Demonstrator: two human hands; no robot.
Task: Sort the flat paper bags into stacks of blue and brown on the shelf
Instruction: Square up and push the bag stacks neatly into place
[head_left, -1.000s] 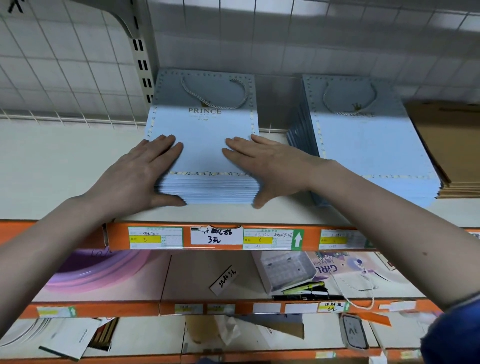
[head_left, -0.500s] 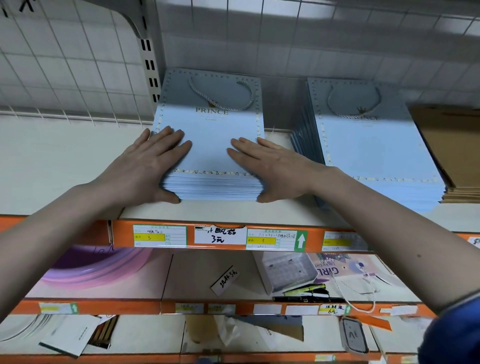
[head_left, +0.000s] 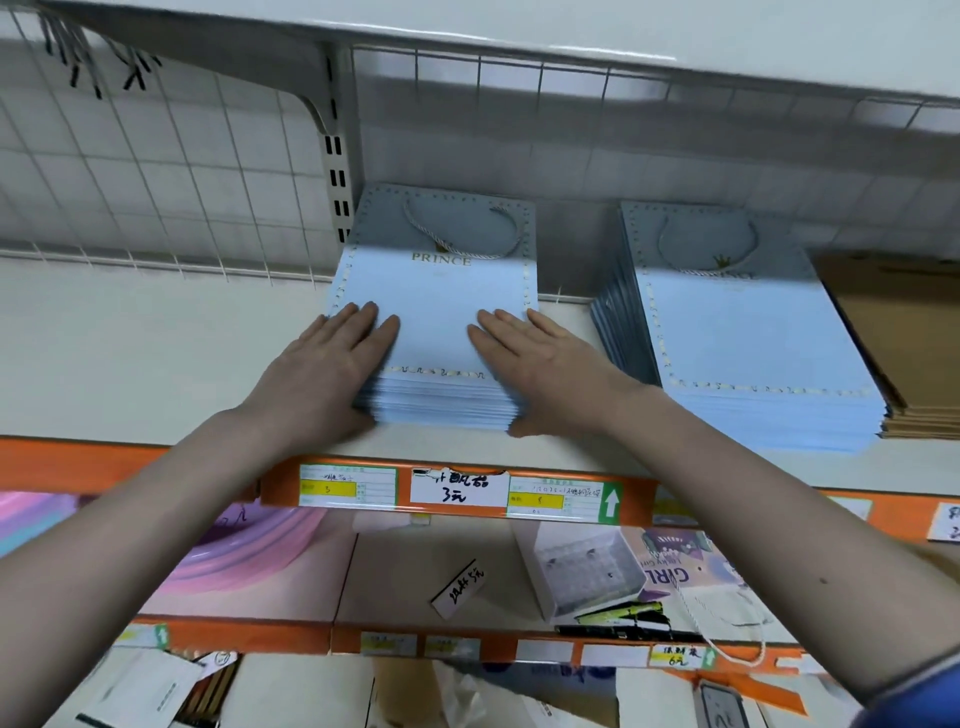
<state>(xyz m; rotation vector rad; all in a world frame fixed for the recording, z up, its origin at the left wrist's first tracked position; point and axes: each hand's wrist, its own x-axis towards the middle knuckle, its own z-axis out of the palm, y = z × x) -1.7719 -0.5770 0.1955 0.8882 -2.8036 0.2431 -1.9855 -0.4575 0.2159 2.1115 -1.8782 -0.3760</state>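
Nearest to the camera, two bare forearms reach forward and up over the orange front rail of the shelf (head_left: 457, 499), which carries paper price labels. The left hand (head_left: 322, 371) and the right hand (head_left: 545, 366) lie on the near corners of a stack of flat light-blue paper bags with a rope handle and the word PRINCE (head_left: 441, 312). The fingers of both hands are straight and flat on the top bag, pointing away toward the back; each thumb goes down along the near face of the stack. So the hands are open and press or hold the stack between them; they do not pinch a single bag.

The stack lies directly under and between the two hands, so both are equally near. Its long axis runs from front to back, with the handle end at the far side, near the wire grid wall (head_left: 156, 182). I judge that the step in hand is to square this blue stack, and that a next push would go along this axis or inward from the sides.

Farther to the right, apart from the first stack, a second stack of the same light-blue bags (head_left: 753, 353) lies on the white shelf board (head_left: 130, 353). Just beside it, at the right edge, lies a stack of flat brown paper bags (head_left: 904, 338). The blue and brown bags look already separated.
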